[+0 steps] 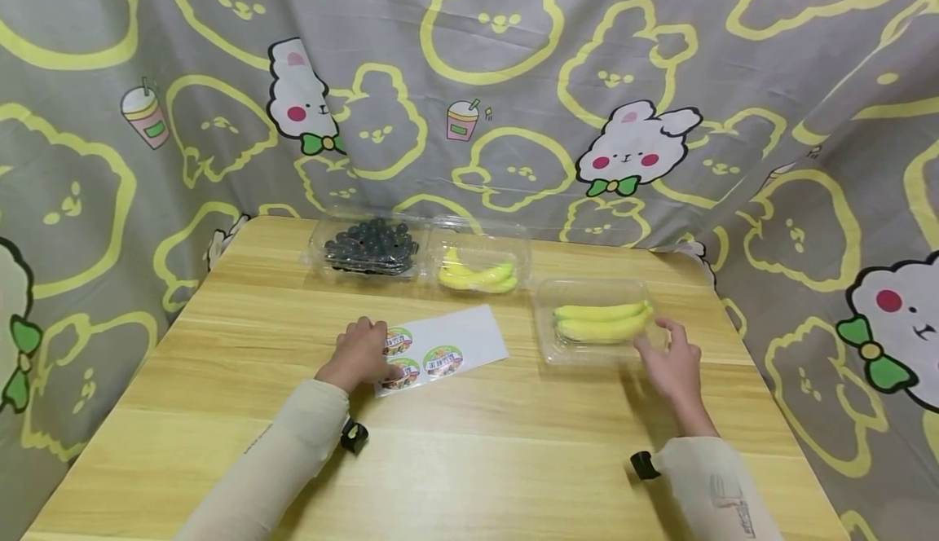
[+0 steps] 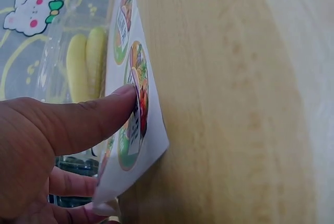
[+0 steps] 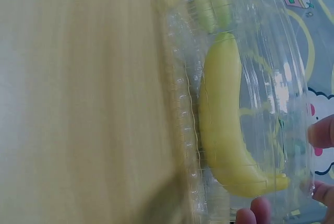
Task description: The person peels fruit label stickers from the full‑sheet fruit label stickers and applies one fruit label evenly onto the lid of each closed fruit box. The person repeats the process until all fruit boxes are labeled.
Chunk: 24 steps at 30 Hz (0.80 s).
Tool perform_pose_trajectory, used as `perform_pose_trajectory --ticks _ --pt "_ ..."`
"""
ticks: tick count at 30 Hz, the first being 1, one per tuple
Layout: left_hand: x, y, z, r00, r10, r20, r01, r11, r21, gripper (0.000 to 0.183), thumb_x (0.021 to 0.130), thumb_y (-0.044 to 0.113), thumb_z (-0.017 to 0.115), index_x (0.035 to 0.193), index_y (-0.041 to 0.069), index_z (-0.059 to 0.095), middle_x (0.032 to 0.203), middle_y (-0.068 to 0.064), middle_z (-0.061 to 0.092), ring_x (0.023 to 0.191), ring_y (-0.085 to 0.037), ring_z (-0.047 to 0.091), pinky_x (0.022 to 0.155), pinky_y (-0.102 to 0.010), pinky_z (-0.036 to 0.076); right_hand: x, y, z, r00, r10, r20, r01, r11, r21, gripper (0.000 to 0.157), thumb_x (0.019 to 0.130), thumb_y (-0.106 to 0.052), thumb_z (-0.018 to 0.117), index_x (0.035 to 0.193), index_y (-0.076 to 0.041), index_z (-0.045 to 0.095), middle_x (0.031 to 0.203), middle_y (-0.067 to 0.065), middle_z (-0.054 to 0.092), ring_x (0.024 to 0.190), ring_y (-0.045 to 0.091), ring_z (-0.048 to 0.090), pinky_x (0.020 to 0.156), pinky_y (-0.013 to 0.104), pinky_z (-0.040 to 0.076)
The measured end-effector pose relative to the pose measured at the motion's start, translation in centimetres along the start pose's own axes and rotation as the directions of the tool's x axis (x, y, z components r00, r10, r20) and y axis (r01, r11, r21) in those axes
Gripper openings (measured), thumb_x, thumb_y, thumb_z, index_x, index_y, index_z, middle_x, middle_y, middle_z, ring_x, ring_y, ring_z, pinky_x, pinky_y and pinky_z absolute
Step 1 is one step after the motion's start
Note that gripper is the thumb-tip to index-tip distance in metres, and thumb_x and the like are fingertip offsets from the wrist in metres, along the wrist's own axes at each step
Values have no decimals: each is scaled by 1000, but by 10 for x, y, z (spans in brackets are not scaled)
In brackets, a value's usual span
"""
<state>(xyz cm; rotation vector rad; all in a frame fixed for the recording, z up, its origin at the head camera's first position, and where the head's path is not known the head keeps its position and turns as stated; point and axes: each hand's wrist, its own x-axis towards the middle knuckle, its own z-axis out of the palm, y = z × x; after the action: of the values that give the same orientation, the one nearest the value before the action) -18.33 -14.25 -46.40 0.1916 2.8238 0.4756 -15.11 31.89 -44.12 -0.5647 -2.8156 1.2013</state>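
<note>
My left hand [image 1: 357,354] holds a white sheet of round fruit stickers [image 1: 469,337] by its left end. In the left wrist view the thumb [image 2: 88,122] lies on a printed sticker, with fingers behind the bent paper. My right hand [image 1: 673,366] grips the right end of a clear plastic box [image 1: 546,337] that holds yellow bananas [image 1: 601,323]. Through the right wrist view, fingertips [image 3: 255,211] show at the box's end, one banana [image 3: 222,109] filling most of the view. Part of that hand is cut off there.
Behind the sheet stands a clear box of dark grapes [image 1: 374,246]. Beside it is another clear box [image 1: 524,260] with bananas [image 1: 477,276]. The wooden table [image 1: 455,459] ends at a patterned curtain [image 1: 513,101] at the back and sides.
</note>
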Motion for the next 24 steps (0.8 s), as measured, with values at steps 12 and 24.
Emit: perform_pose_trajectory --ticks 12,24 --pt "-2 1 0 1000 2 25 2 988 -157 79 72 26 88 129 -7 45 113 -25 38 83 -29 53 78 -45 49 -22 7 -4 1000 10 18 -10 1000 11 65 96 -40 53 148 -9 29 138 37 26 126 47 30 87 61 36" --pt "-4 -4 -2 1000 -14 13 16 981 -191 82 72 23 88 134 -6 42 120 -28 35 90 -33 53 84 -48 48 -42 8 0 992 -87 93 77 992 103 68 96 -37 59 146 -2 29 144 39 16 111 51 48 68 36 54"
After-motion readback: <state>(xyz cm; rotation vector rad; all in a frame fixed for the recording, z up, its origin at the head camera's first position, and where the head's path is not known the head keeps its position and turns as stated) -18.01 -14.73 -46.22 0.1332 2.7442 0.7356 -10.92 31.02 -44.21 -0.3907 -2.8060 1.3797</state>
